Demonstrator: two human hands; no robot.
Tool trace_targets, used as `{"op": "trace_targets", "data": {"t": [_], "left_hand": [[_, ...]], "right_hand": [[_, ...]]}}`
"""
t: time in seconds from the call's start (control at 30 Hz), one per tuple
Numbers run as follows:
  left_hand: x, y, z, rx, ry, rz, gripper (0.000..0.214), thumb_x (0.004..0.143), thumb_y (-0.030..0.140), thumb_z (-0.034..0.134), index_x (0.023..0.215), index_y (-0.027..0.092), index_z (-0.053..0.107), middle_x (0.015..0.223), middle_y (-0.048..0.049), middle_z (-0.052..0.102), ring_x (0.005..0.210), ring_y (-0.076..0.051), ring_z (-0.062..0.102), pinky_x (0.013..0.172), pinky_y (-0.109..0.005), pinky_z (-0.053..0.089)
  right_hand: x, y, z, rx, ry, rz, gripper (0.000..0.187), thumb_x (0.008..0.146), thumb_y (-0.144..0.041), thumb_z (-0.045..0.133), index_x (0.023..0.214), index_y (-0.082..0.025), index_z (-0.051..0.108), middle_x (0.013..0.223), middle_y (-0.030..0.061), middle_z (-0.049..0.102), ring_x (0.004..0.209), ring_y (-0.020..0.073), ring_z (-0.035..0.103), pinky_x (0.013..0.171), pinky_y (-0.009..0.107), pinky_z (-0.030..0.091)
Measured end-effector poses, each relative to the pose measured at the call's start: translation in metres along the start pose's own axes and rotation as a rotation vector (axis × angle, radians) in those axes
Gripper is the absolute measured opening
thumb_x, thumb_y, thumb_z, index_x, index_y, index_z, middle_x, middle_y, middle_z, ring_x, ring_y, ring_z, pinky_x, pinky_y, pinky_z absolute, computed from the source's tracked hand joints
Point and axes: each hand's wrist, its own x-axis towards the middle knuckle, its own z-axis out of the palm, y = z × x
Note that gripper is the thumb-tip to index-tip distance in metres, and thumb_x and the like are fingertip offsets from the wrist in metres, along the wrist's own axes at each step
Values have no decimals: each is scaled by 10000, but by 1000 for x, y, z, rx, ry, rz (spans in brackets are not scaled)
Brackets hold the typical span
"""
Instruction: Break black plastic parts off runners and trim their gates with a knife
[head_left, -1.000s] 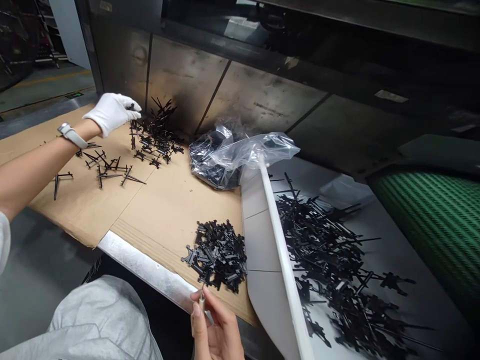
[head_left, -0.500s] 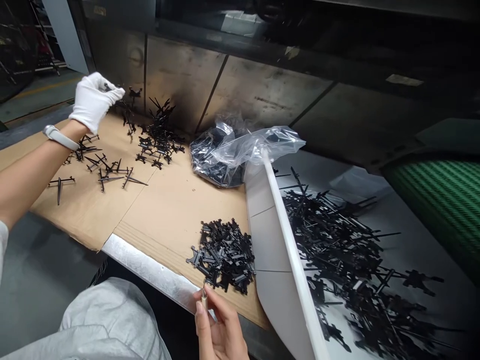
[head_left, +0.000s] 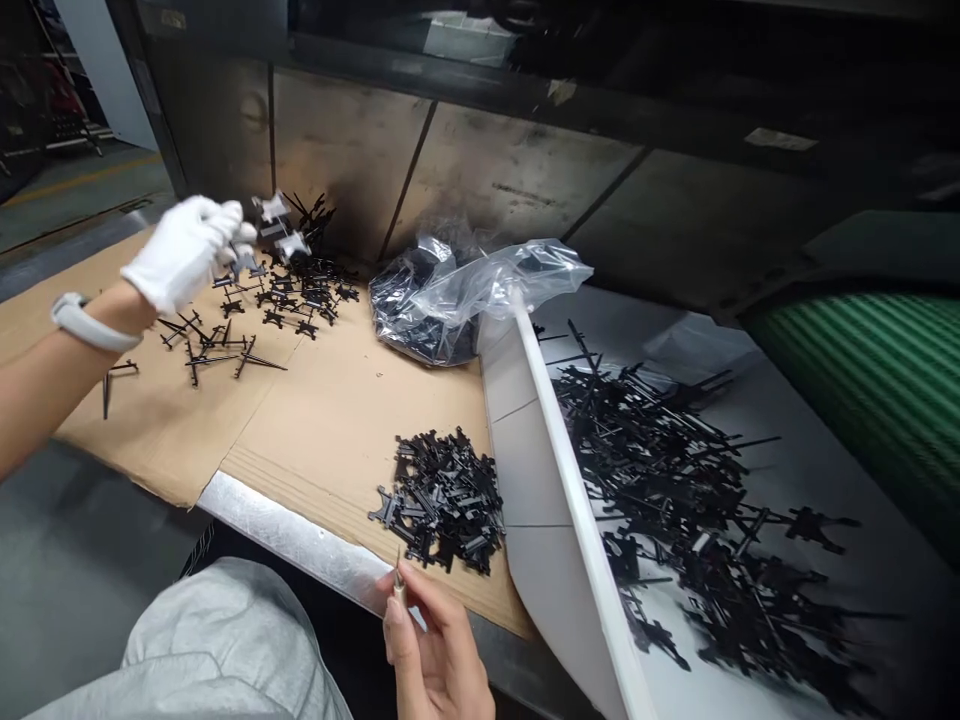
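Observation:
My left hand [head_left: 191,250], in a white glove, is closed at the far left of the cardboard. From its fingers juts a black plastic part [head_left: 289,243], blurred and shining grey under the light. Behind and below that part lies a heap of similar black parts [head_left: 300,290]. My right hand [head_left: 439,640], bare, pinches a slim craft knife [head_left: 400,592] with its pointed blade upward. Just beyond the blade is a pile of small black plastic parts [head_left: 446,500] at the cardboard's near right.
Loose T-shaped black pieces [head_left: 217,345] lie on the cardboard [head_left: 330,420] at left. A clear plastic bag [head_left: 442,300] with dark contents leans by a white divider [head_left: 555,430]. Right of it, a large heap of long black parts [head_left: 675,470] fills a white bin.
My left hand has swung lower, and the part at its fingers has turned, catching the light. My right hand keeps its grip on the knife near the same spot. The view has shifted slightly.

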Motion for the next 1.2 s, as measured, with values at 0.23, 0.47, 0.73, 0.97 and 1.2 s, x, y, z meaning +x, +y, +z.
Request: {"op": "trace_targets", "data": {"t": [0.23,0.47,0.73,0.97,1.2], "left_hand": [[-127,-4,40,-57,-396,-194,248,810,416,747,830,199,628,825,-3,707,651,-97,604,522,-165,454],[-172,13,53,-152,-331,-480,354,507,420,856,648,210,608,719,23,739,487,-103,593,389,-168,472],[-176,21,62,-350,-316,-702,343,402,205,906,555,183,600,582,46,705,309,-64,467,286,-137,332],[-176,17,60,-383,-319,-713,271,440,194,857,603,194,642,572,62,689,347,-61,491,310,-127,331],[-174,21,66,-325,-278,-724,254,448,259,818,607,187,634,602,56,713,335,-48,454,321,-153,328]], "right_hand": [[30,-36,1,-123,-49,-352,376,1065,-81,652,1332,-322,765,1105,23,870,1013,162,853,949,250,696],[48,-52,-1,-252,28,-464,534,1108,-98,601,1607,-287,620,1053,50,830,863,164,775,802,266,692],[53,-55,-3,-166,-16,-494,586,1100,-31,562,1619,-297,618,1100,56,814,930,169,754,805,279,679],[53,-54,-3,-130,-40,-483,624,1077,-16,573,1634,-295,608,1133,61,826,952,181,754,821,299,690],[53,-53,-2,-136,-35,-466,615,1086,-59,578,1655,-292,580,1140,68,840,875,193,735,763,321,682]]}}
